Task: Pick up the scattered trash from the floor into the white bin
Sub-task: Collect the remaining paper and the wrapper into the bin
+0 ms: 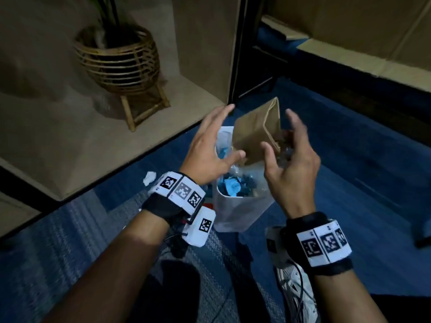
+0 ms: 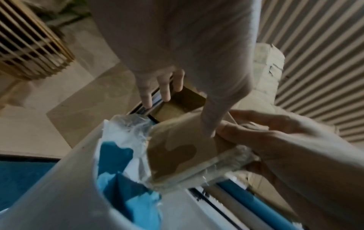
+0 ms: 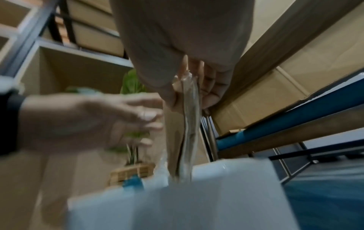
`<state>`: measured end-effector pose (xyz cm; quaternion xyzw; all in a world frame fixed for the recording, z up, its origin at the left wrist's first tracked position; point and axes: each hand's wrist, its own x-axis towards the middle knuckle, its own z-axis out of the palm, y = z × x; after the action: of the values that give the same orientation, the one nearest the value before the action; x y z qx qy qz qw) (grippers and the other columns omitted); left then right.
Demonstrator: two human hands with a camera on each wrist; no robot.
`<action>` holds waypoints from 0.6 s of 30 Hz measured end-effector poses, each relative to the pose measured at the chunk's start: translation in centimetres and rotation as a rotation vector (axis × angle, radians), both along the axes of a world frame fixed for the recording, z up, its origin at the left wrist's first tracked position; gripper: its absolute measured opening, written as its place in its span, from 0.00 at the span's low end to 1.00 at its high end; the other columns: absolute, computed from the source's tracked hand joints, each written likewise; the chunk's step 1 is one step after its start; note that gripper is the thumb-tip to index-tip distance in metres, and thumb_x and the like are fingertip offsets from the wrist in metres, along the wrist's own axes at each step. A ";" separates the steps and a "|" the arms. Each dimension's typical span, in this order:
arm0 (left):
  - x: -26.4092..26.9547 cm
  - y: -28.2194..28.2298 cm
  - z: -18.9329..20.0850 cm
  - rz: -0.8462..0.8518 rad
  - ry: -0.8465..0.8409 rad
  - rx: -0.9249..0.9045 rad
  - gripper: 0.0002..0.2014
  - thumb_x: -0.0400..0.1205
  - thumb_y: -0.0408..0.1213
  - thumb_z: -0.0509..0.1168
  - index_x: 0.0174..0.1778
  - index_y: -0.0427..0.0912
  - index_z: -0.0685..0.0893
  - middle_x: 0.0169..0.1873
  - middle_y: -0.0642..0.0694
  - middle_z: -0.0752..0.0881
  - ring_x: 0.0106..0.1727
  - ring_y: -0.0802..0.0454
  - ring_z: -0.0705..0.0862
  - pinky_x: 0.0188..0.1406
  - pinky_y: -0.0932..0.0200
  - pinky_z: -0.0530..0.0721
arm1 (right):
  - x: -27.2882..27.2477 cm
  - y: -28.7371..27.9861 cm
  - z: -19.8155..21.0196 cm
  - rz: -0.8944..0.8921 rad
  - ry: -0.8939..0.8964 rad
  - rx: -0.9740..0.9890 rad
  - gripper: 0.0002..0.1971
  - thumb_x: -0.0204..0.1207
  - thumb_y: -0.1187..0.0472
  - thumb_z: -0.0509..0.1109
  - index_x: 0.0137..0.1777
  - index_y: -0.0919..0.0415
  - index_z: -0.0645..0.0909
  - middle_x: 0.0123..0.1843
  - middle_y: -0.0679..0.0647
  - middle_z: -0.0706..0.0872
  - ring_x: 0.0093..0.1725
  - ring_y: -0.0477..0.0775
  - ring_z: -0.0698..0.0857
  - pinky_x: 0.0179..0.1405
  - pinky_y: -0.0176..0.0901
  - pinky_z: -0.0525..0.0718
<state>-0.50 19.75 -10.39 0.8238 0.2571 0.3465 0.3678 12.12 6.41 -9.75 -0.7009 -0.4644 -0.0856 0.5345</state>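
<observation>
Standing upright in square white plastic bin [image 1: 235, 213]: flat brown paper bag [image 1: 254, 134], clear plastic alongside, blue crumpled trash [image 1: 231, 186] beneath. Right hand [image 1: 292, 169] pinching bag edge with plastic. Left hand [image 1: 210, 152] open, fingers spread, beside bag. White crumpled scrap [image 1: 149, 178] on blue floor near bin.

The head view is dim and cool-toned, darkest toward its lower corners and right edge, with straight lines bowing near the borders. Soft shadows fall on the beige panel behind the wicker planter [image 1: 117, 59]. The fingers of the left hand [image 1: 211, 148] and right hand [image 1: 291, 164] are smeared by motion blur. Both wrist views are soft and noisy, strongly warped at the edges; the palms close to the lens are washed out and out of focus, and the white bin [image 3: 177, 202] is a pale blur
</observation>
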 end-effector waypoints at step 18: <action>4.7 2.0 -3.7 -0.248 0.898 0.307 0.31 0.76 0.40 0.66 0.76 0.68 0.72 0.76 0.47 0.77 0.73 0.40 0.79 0.75 0.48 0.75 | 0.8 4.9 -5.2 0.179 -0.076 -1.074 0.18 0.76 0.63 0.71 0.66 0.58 0.81 0.63 0.62 0.88 0.62 0.67 0.85 0.58 0.53 0.83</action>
<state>4.18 21.77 -14.13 0.9609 0.2361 -0.0556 0.1336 12.92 11.30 -14.91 -0.8296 -0.5195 0.1840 0.0895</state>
